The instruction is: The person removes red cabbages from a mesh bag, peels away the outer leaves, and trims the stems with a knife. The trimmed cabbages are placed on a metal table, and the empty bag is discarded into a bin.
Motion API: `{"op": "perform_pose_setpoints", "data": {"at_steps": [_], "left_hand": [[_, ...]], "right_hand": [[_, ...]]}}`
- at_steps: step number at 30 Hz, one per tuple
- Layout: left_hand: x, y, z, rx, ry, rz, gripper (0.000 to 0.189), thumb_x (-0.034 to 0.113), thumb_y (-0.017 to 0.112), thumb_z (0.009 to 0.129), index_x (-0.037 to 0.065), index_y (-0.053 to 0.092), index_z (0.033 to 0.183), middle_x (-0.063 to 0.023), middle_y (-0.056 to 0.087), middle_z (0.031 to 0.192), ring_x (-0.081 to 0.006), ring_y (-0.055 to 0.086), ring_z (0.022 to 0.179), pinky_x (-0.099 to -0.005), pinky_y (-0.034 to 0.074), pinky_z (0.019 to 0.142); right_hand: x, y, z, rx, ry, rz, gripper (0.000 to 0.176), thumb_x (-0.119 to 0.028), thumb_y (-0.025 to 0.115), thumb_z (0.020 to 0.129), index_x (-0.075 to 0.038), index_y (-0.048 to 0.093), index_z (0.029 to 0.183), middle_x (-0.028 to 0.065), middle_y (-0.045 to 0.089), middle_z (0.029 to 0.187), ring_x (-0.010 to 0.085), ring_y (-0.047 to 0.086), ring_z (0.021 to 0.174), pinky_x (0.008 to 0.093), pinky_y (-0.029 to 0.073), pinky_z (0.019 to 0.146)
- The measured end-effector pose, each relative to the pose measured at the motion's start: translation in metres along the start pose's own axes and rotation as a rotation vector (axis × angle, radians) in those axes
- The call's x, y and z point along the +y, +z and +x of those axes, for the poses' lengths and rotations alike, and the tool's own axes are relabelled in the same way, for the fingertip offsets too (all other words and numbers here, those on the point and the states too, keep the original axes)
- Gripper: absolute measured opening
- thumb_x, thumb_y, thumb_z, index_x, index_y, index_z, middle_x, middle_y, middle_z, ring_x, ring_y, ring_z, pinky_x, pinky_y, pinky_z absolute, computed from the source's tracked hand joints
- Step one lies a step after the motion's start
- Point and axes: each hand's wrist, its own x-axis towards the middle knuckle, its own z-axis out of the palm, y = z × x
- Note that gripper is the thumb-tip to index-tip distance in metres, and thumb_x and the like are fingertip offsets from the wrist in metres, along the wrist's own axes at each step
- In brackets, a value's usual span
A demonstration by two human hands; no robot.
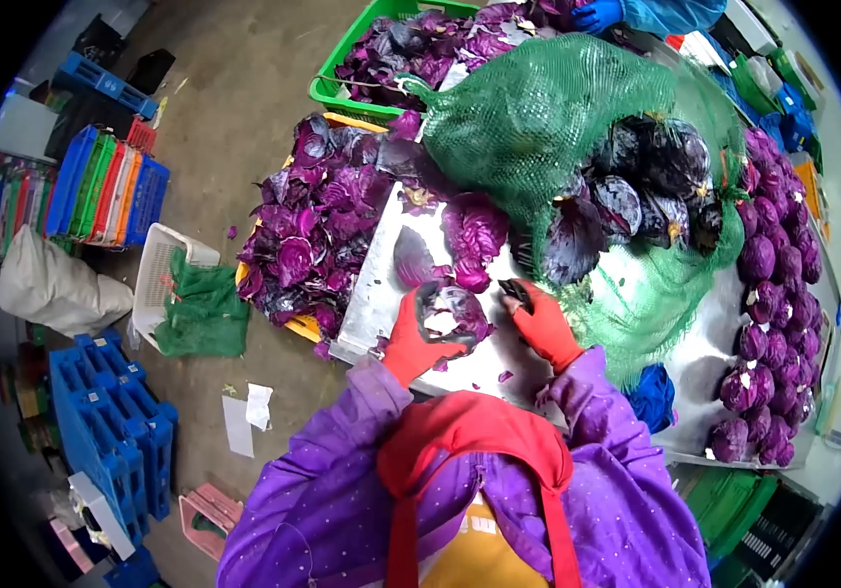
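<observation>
My left hand (411,338), in a red glove with dark fingers, is closed around a red cabbage (460,318) whose pale cut stem faces up. Just right of it, my right hand (541,328), gloved alike, is held with its fingers curled together; whether a small tool sits in them I cannot make out. Loose purple leaves (474,235) lie on the metal table (367,304) beyond the cabbage. A green mesh sack (538,118) lies across the table, its opening showing several dark, untrimmed cabbages (651,171).
Trimmed cabbages (773,274) are stacked along the right side. Leaves heap over a yellow crate (303,328) at left and a green crate (327,93) behind. A co-worker's blue-gloved hand (597,15) is at the top. Blue pallets (112,431) stand on the left floor.
</observation>
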Motion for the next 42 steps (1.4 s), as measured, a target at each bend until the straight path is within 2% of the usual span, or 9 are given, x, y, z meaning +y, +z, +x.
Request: {"op": "perform_pose_setpoints", "data": {"at_steps": [1,4,5,8,15,18,21,28,42], "left_hand": [[0.012,0.005,0.002,-0.011,0.048,0.169,0.103,0.012,0.091,0.052,0.005,0.034,0.137,-0.0126,0.044,0.129,-0.0259,0.047,0.120,-0.0381,0.044,0.101],[0.016,0.020,0.004,0.047,0.103,0.248,0.112,0.017,0.093,0.047,0.005,0.031,0.140,-0.0149,0.040,0.133,-0.0315,0.044,0.124,-0.0410,0.040,0.105],[-0.030,0.029,-0.003,0.037,-0.060,0.007,0.112,0.016,0.093,0.047,0.004,0.031,0.140,-0.0154,0.040,0.132,-0.0308,0.044,0.124,-0.0408,0.040,0.104],[-0.022,0.029,-0.007,0.036,-0.056,-0.012,0.110,0.015,0.092,0.048,0.004,0.031,0.139,-0.0158,0.040,0.131,-0.0297,0.045,0.123,-0.0403,0.041,0.103],[-0.003,0.030,-0.001,0.004,-0.036,-0.005,0.105,0.018,0.092,0.053,0.001,0.033,0.137,-0.0167,0.042,0.130,-0.0296,0.046,0.122,-0.0403,0.042,0.102],[0.009,0.022,0.004,-0.053,0.157,0.305,0.107,0.021,0.091,0.054,0.002,0.031,0.140,-0.0162,0.042,0.133,-0.0316,0.046,0.122,-0.0394,0.040,0.105],[-0.006,0.008,0.001,-0.104,0.028,-0.120,0.104,0.010,0.090,0.053,0.004,0.033,0.140,-0.0116,0.042,0.136,-0.0241,0.045,0.124,-0.0371,0.041,0.104],[-0.020,0.006,-0.008,0.086,0.032,-0.363,0.100,0.002,0.087,0.057,0.004,0.034,0.142,-0.0114,0.044,0.135,-0.0222,0.045,0.124,-0.0354,0.041,0.105],[-0.005,0.030,-0.016,0.102,0.093,0.443,0.115,0.030,0.094,0.049,0.006,0.030,0.142,-0.0212,0.038,0.128,-0.0393,0.040,0.121,-0.0474,0.037,0.102]], "right_hand": [[-0.071,-0.015,-0.002,-0.203,0.356,0.134,0.050,-0.027,0.055,0.092,-0.006,0.046,0.136,0.0185,0.067,0.096,0.0328,0.065,0.078,0.0394,0.051,0.074],[-0.057,0.000,-0.010,-0.220,-0.004,-0.068,0.059,-0.033,0.052,0.096,-0.002,0.036,0.144,0.0185,0.062,0.112,0.0242,0.061,0.092,0.0353,0.047,0.087],[-0.072,-0.010,-0.012,-0.326,0.180,0.040,0.063,-0.035,0.049,0.097,0.001,0.032,0.145,0.0224,0.054,0.127,0.0320,0.057,0.111,0.0360,0.042,0.097],[-0.061,-0.007,-0.017,-0.282,0.055,-0.019,0.058,-0.025,0.049,0.096,0.000,0.032,0.146,0.0240,0.056,0.127,0.0299,0.057,0.115,0.0348,0.041,0.099],[-0.070,-0.015,-0.005,-0.338,0.169,-0.133,0.052,-0.035,0.048,0.096,-0.008,0.042,0.141,0.0215,0.062,0.115,0.0412,0.058,0.107,0.0414,0.044,0.094],[-0.038,-0.021,0.015,-0.122,0.305,0.033,0.041,-0.032,0.050,0.096,-0.005,0.055,0.127,0.0153,0.069,0.093,0.0285,0.065,0.088,0.0385,0.046,0.086],[0.029,-0.016,0.014,0.048,0.307,0.150,0.041,-0.033,0.051,0.096,-0.001,0.057,0.122,0.0181,0.068,0.095,0.0286,0.065,0.091,0.0367,0.046,0.087],[-0.058,0.001,-0.016,0.005,0.321,0.138,0.055,-0.039,0.059,0.092,-0.001,0.048,0.131,0.0217,0.067,0.095,0.0286,0.065,0.088,0.0362,0.049,0.078],[-0.045,0.009,-0.017,0.014,0.195,-0.136,0.034,-0.021,0.062,0.083,-0.002,0.061,0.110,0.0193,0.066,0.085,0.0310,0.066,0.076,0.0380,0.050,0.072]]}}
